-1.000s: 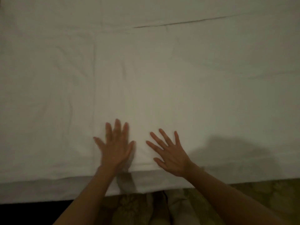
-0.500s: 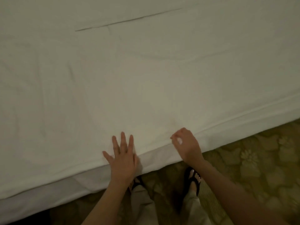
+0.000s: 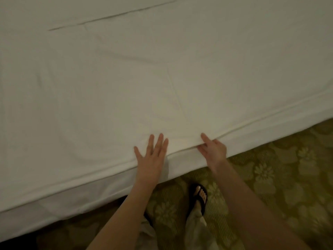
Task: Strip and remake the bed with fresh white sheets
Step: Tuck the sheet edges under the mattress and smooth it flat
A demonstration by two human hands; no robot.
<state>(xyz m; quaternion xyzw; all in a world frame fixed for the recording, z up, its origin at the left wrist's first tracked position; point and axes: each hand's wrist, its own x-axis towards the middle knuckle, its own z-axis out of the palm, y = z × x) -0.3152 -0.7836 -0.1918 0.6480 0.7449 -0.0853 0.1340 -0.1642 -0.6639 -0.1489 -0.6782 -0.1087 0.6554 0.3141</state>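
A white sheet [image 3: 162, 78] covers the bed and fills most of the head view, with faint creases and one long fold line near the top. My left hand [image 3: 153, 156] lies flat on the sheet at the near bed edge, fingers spread and straight. A little to the right, my right hand [image 3: 213, 150] pinches the sheet's hem at the bed edge, index finger stretched on top and the other fingers tucked under the raised fold. The edge of the sheet [image 3: 270, 121] runs diagonally up to the right.
A green carpet with a flower pattern [image 3: 270, 177] lies below the bed edge. My foot in a black flip-flop [image 3: 200, 197] stands close to the bed side. The white side of the mattress [image 3: 54, 213] hangs at the lower left.
My right hand went from flat on the sheet to the bed edge and now pinches the hem. The left hand stayed flat. The view swung, so the bed edge now runs diagonally.
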